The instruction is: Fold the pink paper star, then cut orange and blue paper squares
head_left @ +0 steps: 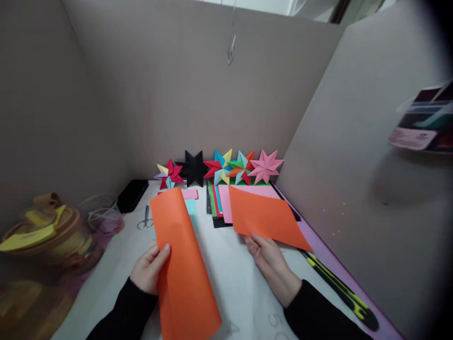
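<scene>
My left hand [150, 269] grips a long orange paper sheet [186, 278] by its left edge, thumb on top; the sheet is curved over along its length. In my right hand [271, 262] is a smaller orange paper piece [265, 212], pinched at its near edge with the fingers partly under it. This piece overlaps a stack of coloured papers, with a pink sheet [224, 200] showing beside it. Behind the left sheet lie a light blue paper [192, 212] and a small pink paper [191, 194].
Folded paper stars, including a black star [194, 168] and a pink star [266, 166], lean against the back wall. Small scissors [145, 218] and a black phone-like object [132, 195] lie left. A yellow-black utility knife [341, 290] lies right. A basket [49, 231] stands far left.
</scene>
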Motion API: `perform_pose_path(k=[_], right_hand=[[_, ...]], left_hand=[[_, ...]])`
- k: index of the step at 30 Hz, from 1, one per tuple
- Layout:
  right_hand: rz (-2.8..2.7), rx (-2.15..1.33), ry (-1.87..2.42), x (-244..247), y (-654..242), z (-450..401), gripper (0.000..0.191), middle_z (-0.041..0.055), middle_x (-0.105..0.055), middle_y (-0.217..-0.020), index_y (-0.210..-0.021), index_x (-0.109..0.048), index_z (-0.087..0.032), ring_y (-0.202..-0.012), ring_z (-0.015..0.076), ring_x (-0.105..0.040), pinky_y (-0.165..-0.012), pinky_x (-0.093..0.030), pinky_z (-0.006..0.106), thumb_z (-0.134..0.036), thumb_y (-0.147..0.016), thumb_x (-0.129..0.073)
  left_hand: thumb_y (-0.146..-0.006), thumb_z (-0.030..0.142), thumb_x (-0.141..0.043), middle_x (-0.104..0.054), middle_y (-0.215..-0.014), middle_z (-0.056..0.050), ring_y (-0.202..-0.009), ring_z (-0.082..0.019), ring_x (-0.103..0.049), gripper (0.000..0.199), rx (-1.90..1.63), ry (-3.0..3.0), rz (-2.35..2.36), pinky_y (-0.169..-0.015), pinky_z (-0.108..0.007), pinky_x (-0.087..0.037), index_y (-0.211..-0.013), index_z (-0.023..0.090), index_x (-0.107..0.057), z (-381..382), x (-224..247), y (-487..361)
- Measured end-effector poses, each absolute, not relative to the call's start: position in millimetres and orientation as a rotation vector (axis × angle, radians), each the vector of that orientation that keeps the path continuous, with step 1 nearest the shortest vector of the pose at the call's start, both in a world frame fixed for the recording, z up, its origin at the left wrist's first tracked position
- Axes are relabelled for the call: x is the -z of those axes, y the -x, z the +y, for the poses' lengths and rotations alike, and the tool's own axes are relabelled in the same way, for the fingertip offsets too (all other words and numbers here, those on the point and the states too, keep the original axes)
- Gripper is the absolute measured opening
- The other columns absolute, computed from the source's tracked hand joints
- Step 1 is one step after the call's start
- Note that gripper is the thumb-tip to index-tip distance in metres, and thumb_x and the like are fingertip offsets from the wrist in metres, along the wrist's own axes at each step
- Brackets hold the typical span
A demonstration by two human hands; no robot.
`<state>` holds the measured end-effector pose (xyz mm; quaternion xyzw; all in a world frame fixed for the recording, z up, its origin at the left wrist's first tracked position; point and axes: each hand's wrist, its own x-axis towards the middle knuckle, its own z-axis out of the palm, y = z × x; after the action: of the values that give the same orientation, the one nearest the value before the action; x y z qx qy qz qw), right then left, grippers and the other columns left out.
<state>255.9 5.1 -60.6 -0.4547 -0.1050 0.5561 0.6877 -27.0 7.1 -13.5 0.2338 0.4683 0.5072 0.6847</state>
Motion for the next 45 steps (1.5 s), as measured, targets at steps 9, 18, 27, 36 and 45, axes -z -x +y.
perform_pose_path(k=[9, 18, 27, 36, 45], right_hand=[[-0.356, -1.262, 1.158, 57.5, -261.7, 33.9, 0.022, 0.0036, -0.07, -0.068, -0.075, -0.056, -0.015, -0.061, 0.0154, -0.069, -0.057, -0.058, 0.022, -0.009, -0.066, -0.075], [-0.448, -1.387, 1.345, 51.9, -267.0, 52.2, 0.029, 0.005, -0.062, -0.05, -0.066, -0.057, -0.011, -0.04, 0.0088, -0.057, -0.037, -0.043, 0.015, -0.028, -0.09, -0.054], [-0.676, -1.594, 1.483, 46.9, -270.6, 58.2, 0.023, 0.006, -0.064, -0.065, -0.082, -0.058, -0.01, -0.046, 0.011, -0.06, -0.033, -0.03, 0.016, -0.028, -0.089, -0.045], [-1.387, -1.214, 1.35, 61.4, -249.7, 21.2, 0.06, -0.0008, -0.056, -0.092, -0.123, -0.046, -0.025, -0.064, 0.0074, -0.053, -0.061, -0.043, 0.021, -0.003, -0.068, -0.057], [-2.271, -0.383, 1.007, 61.7, -244.9, -17.5, 0.069, 0.0115, -0.037, -0.128, -0.137, -0.033, -0.029, -0.122, 0.0259, -0.039, -0.098, -0.04, 0.047, -0.004, -0.075, -0.049]], left_hand=[[-0.055, 0.041, -0.082, -0.074, -0.07, -0.005, -0.065, -0.023, -0.07, 0.038, -1.008, -0.698, 1.034, -0.056, -0.028, -0.055, -0.081, 0.016, -0.069, 2.2, 23.6, 20.5], [-0.068, 0.072, -0.054, -0.071, -0.105, -0.012, -0.105, -0.031, -0.06, 0.063, -1.03, -1.215, 1.291, -0.097, -0.038, -0.041, -0.089, 0.016, -0.074, 3.4, 35.5, 20.8], [-0.064, 0.053, -0.065, -0.069, -0.105, -0.014, -0.094, -0.029, -0.064, 0.05, -1.003, -1.211, 1.249, -0.08, -0.035, -0.049, -0.096, 0.015, -0.07, 9.3, 67.1, 25.9], [-0.052, 0.025, -0.076, -0.073, -0.08, -0.01, -0.06, -0.022, -0.067, 0.068, -0.916, -0.768, 1.102, -0.058, -0.031, -0.05, -0.117, 0.012, -0.059, 24.8, 47.5, 52.0], [-0.058, 0.025, -0.073, -0.072, -0.1, -0.01, -0.082, -0.024, -0.07, 0.065, -0.749, -0.576, 1.026, -0.077, -0.034, -0.051, -0.121, 0.019, -0.059, 21.4, 48.2, 97.4]])
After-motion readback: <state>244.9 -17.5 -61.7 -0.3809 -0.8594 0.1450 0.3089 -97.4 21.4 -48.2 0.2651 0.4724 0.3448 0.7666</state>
